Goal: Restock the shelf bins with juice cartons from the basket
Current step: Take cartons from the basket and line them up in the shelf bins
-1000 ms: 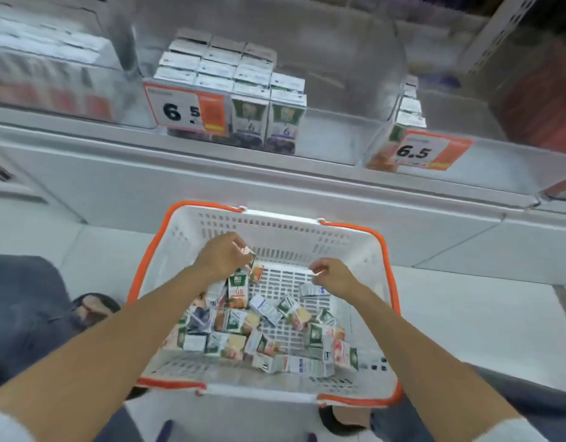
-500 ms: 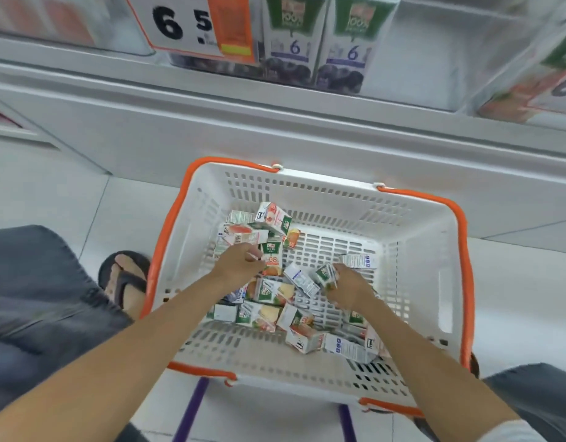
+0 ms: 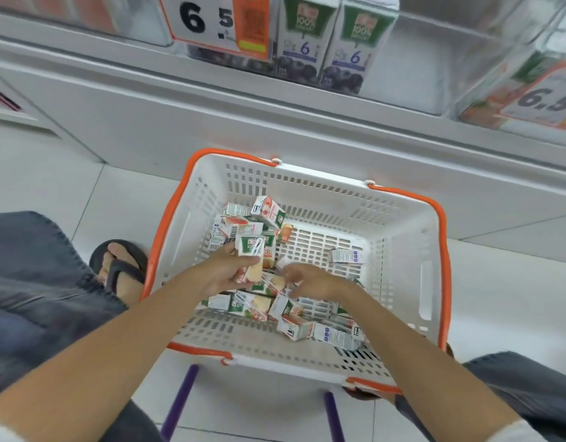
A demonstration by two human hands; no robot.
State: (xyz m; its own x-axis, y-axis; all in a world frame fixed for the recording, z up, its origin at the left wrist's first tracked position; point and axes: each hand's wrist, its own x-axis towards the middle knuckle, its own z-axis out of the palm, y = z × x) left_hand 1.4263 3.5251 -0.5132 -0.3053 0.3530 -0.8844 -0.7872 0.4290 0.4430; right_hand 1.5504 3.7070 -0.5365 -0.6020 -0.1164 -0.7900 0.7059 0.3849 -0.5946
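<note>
A foot in a black flip-flop sandal [image 3: 119, 266] is resting on the pale tiled floor [image 3: 52, 173], just beside the left rim of a white slotted plastic basket with orange rim and handles [image 3: 403, 250]. The left hand [image 3: 222, 272] is hanging over the basket's near-left part and gripping a small green-and-white juice carton with a wrapped straw [image 3: 253, 253]. The thumb is curling across the carton's front and the fingers are wrapping behind it, with its green end pointing toward the far wall. Loose juice cartons [image 3: 253, 306] are lying jumbled along the left wall and the near middle of the basket floor.

The right hand [image 3: 313, 280] is hovering just beside the held carton, over the heap. Its fingertips are showing only as a blur, so I cannot tell whether they are pinching anything. Past it, one flat white carton [image 3: 347, 255] is lying alone, and the slotted floor toward the right wall is offering open room.

Above, a clear shelf bin [image 3: 412, 74] is holding two purple grape cartons with green tops [image 3: 326, 43] at its left side, leaving space to their right.
</note>
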